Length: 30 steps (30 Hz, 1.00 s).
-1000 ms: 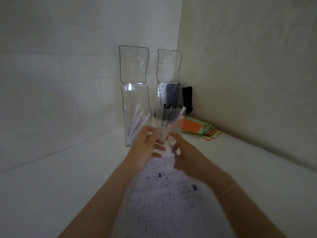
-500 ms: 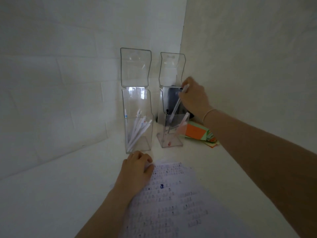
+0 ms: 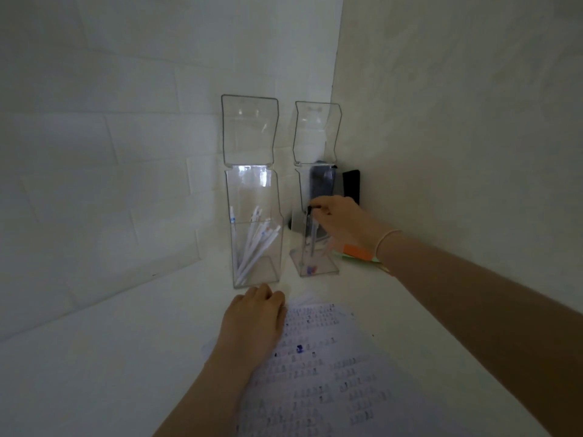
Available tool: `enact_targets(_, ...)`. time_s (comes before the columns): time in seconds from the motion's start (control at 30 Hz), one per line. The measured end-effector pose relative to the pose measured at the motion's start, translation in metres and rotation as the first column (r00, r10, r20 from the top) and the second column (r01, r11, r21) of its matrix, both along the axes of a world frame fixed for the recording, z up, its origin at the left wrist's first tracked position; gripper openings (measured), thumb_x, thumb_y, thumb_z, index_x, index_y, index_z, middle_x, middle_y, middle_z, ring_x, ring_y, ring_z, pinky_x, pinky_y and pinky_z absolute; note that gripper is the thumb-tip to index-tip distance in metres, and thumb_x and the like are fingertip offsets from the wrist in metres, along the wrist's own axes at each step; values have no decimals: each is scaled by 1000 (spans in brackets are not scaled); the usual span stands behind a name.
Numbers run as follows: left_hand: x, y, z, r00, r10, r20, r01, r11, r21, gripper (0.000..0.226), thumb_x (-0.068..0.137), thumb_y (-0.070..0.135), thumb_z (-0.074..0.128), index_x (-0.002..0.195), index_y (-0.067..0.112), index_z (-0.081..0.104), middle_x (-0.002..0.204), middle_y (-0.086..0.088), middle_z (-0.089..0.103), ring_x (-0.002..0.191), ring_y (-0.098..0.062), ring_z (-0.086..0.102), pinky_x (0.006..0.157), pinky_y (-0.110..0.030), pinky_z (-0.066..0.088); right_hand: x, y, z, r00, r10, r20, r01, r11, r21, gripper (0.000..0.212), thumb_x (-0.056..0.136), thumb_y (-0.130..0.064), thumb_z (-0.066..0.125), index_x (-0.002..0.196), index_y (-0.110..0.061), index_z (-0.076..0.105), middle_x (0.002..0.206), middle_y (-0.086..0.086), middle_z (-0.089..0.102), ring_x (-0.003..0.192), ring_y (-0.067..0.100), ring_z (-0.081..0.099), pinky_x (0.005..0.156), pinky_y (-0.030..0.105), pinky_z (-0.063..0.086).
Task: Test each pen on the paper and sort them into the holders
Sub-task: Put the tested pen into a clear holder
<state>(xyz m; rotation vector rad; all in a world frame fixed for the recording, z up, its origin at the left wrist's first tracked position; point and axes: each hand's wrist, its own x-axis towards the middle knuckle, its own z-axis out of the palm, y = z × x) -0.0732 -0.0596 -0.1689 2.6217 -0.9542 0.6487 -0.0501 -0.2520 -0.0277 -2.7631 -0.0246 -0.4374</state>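
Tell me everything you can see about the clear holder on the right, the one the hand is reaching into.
The right holder is a tall box of clear plastic, standing upright in the corner with its hinged lid flipped up against the wall. It stands right of the other clear holder, apart from it. Inside stands a clear pen with a dark cap, its top pinched by the right hand. Small red and blue bits lie on its floor. Dark objects stand behind it.

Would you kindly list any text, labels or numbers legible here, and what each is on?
No text can be read.
Paper: rows of small printed marks, too blurred to read.
White pens in the left holder: coloured bands, no legible lettering.
Right holder: no label visible.
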Motion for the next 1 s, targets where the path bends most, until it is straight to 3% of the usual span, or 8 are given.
enact_targets(0.1,-12,1,26,997,42,-63,-39,998,46,15,92,31,52,87,21,62,84,4,59,71,-16,61,59,-24,40,-7,-12,28,999,12,33,-11,1000,-25,35,95,-10,42,127,-4,56,127,16,58,97,22,55,83,17,42)
enact_targets(0.17,-10,4,57,991,12,-132,-26,994,-109,22,97,29,40,105,22,59,104,5,60,91,-16,60,75,-25,44,-1,-30,56,979,-78,189,76,997,16,29,93,-9,44,111,1,65,115,19,64,101,30,60,88,28,45)
enact_targets(0.33,36,-24,197,994,-85,65,106,878,-466,26,93,17,48,116,19,59,112,-2,60,96,-16,58,86,-26,44,40,-71,126,945,-290,152,162,817,554,36,94,-18,44,118,5,57,99,20,64,80,26,56,70,30,46)
enact_targets(0.47,92,-71,296,977,-4,212,27,994,-106,47,96,29,42,137,7,36,128,-17,50,112,-31,50,93,-36,38,64,-64,153,975,-223,1,156,684,712,60,94,-53,38,136,-11,40,104,11,52,88,22,51,80,32,43)
enact_targets(0.57,118,-99,320,962,183,204,-221,959,178,62,98,49,21,142,6,28,137,-20,44,121,-34,46,100,-39,32,84,-55,156,987,-140,-76,153,697,700,76,87,-70,31,142,-17,34,121,16,49,103,28,52,92,37,42)
enact_targets(0.67,123,-114,318,962,251,111,-273,915,298,57,101,43,15,145,8,25,146,-19,34,130,-35,37,105,-41,29,98,-49,151,988,-35,-147,130,697,705,77,86,-72,27,135,-15,43,116,18,50,100,31,54,86,37,41)
enact_targets(0.87,133,-101,300,968,123,221,-164,971,174,31,98,26,37,114,4,53,110,-19,57,95,-34,56,73,-34,40,88,-52,141,998,-63,-14,50,618,784,36,93,-44,48,85,-10,55,88,11,51,79,26,55,75,34,49)
enact_targets(1.0,110,-85,277,988,-20,151,3,994,111,27,95,22,46,115,5,42,84,-12,50,73,-28,49,62,-33,37,61,-51,137,997,-49,56,-22,533,846,9,85,-9,62,89,-1,59,75,12,52,59,20,53,56,30,51)
